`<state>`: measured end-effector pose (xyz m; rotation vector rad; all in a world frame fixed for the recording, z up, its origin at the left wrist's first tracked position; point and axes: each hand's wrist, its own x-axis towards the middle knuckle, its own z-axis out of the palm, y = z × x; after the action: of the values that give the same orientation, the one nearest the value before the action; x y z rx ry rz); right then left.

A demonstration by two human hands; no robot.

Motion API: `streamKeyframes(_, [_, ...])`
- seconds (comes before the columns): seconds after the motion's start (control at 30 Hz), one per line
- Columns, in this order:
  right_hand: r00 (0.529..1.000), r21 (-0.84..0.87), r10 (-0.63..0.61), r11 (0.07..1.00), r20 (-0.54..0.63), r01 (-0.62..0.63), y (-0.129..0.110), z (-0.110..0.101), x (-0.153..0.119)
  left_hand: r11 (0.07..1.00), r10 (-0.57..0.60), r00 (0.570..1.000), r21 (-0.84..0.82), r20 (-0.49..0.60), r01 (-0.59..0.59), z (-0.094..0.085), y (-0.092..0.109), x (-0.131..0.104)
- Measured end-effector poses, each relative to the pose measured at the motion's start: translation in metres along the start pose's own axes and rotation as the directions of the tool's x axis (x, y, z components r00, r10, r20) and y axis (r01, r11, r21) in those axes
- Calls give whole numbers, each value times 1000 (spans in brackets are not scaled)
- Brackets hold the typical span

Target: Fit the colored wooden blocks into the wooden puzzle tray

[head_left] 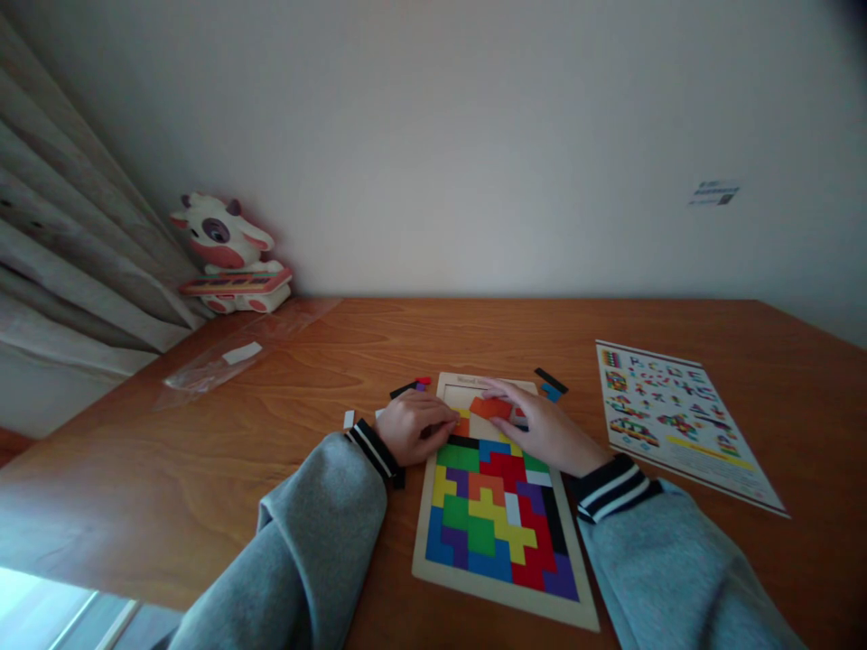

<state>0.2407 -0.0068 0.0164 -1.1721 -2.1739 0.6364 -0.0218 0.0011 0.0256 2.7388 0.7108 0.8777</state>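
A wooden block-puzzle board (505, 603) lies on the table, its lower part filled with coloured pieces and a stretch of bare wood at its far end. My right hand (542, 433) reaches over the far right of the board, thumb and fingers around an orange puzzle piece (490, 408). At the board's left edge rests my left hand (414, 424), fingers curled with their tips by an orange piece (463, 428) on the board. Whether those fingertips hold anything is hidden.
Loose pieces lie around the board, including a white piece (349, 419), a blue piece (552, 392) and a black strip (551, 380). A printed pattern sheet (677, 415) is at right. Clear plastic packaging (203, 368) and a toy cow (234, 257) stand at left, near the curtain (74, 199).
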Motion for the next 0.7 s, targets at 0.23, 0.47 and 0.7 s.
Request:
streamKeyframes(0.23, [997, 125, -44, 992, 70, 35, -3, -1, -3, 1000, -16, 1000, 18, 5, 16, 0, 0, -1])
streamKeyframes(0.47, [998, 58, -57, 997, -19, 58, 4, 1, -4, 1000, -11, 1000, 19, -9, 11, 1, 0, -1])
streamKeyframes(0.7, [992, -220, -110, 971, -68, 92, 18, 1, 0, 1000, -8, 1000, 4, -7, 8, 4, -2, -2])
